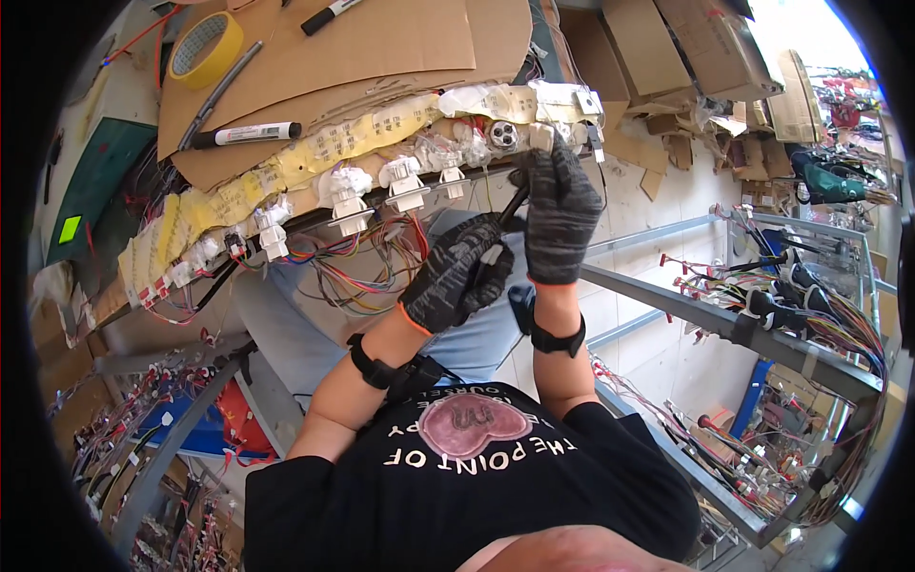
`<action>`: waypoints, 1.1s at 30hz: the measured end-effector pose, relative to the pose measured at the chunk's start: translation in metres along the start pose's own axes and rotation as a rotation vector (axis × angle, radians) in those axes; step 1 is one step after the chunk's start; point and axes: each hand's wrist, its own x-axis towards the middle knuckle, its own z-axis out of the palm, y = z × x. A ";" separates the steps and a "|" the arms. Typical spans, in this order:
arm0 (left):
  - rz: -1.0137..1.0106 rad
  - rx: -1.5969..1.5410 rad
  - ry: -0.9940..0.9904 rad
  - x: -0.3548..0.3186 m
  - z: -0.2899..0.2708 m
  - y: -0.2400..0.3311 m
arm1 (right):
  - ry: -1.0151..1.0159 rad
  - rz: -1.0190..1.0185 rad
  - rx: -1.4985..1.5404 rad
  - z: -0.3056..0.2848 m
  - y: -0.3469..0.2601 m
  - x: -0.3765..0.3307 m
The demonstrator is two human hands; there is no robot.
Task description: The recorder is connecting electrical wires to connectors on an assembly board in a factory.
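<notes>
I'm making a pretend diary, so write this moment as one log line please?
left hand: gloved, holding small pale piece | right hand: gloved, at pale block | nearby: yellow tape roll, white marker

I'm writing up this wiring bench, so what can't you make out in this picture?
- Head view: dark strip, lower end hidden by the left hand.
- Head view: upper marker, end cut off by the top edge.
- Head view: wires on the right, individual ends too small.

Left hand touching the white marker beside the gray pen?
Apart. Head view shows it: the left hand is lower in the picture than the white marker, with white connectors showing between them.
</notes>
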 end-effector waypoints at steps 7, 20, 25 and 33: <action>-0.066 0.013 -0.083 0.008 -0.015 -0.005 | -0.090 -0.061 -0.155 0.007 -0.004 0.010; 0.237 0.272 -0.124 0.012 -0.012 -0.022 | -0.086 -0.376 -0.613 0.010 0.004 0.015; 0.174 0.209 -0.136 0.004 -0.016 -0.018 | -0.169 -0.585 -1.030 0.015 -0.014 0.010; 1.276 1.422 0.103 -0.027 -0.032 -0.043 | -0.226 -0.915 -1.265 0.006 0.012 0.026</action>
